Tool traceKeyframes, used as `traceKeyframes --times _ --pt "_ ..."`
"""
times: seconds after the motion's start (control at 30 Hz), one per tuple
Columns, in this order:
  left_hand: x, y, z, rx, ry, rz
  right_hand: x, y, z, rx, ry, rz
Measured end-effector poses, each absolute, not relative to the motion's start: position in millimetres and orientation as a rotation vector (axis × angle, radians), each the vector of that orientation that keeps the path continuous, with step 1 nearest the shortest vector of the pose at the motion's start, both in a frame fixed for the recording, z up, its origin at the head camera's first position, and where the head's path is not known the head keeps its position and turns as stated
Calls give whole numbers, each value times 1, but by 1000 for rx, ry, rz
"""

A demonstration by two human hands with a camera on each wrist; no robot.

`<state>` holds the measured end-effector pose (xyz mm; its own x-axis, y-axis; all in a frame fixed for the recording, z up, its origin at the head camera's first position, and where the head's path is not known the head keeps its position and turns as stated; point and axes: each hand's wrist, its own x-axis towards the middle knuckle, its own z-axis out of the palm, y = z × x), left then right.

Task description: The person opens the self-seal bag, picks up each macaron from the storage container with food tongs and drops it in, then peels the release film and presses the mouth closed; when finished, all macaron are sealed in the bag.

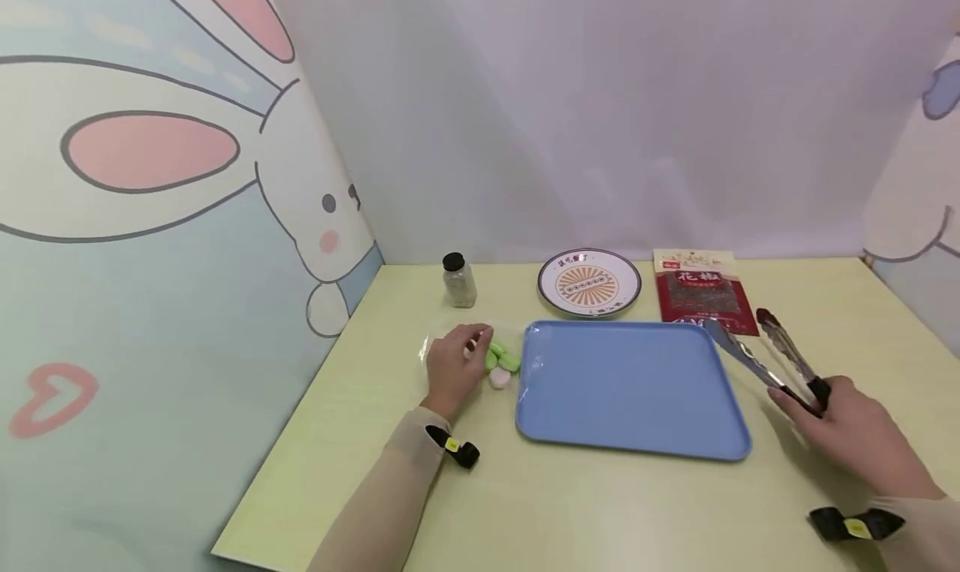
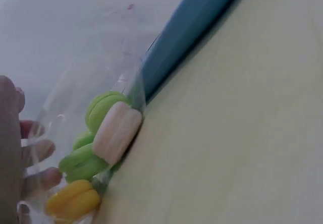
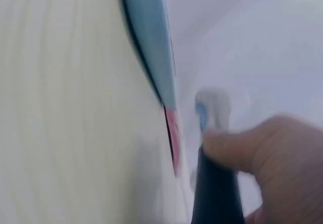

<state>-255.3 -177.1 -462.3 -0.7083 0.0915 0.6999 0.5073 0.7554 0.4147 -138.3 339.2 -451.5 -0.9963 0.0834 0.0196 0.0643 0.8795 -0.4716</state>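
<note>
A clear plastic bag holds macarons: green ones, a pale pink one and a yellow one. My left hand is at the bag's left side, pinching its film; the fingers show through the plastic in the left wrist view. To the right, my right hand grips metal tongs by their black handles. The tong arms stand apart, pointing away from me near the right edge of the blue tray. Only the thumb side and a dark handle appear, blurred, in the right wrist view.
Behind the bag stands a small jar with a black lid. A white patterned plate lies beyond the tray, with a red spice packet to its right. Walls border the yellow table at the left and back.
</note>
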Motion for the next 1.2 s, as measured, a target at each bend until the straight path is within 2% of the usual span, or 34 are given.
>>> traceKeyframes --times 0.2,0.47,0.73,0.83,1.0,1.2 --pt "-269 -187 -448 -344 -2586 -649 -147 333 -454 -41 -2927 655" --pt "-299 -161 -427 -735 -3028 -485 -146 312 -462 47 -2720 759" --pt "-317 -150 -423 -888 -2968 -797 -139 283 -452 360 -2353 899" --pt "-322 -151 -419 -928 -2887 -1048 -138 255 -443 485 -2386 1029" --pt "-317 -166 -392 -950 -2793 -1404 -153 178 -426 761 -2503 1198" --pt "-288 -173 -333 -1063 -2438 -1509 -174 91 -392 797 -2535 1459"
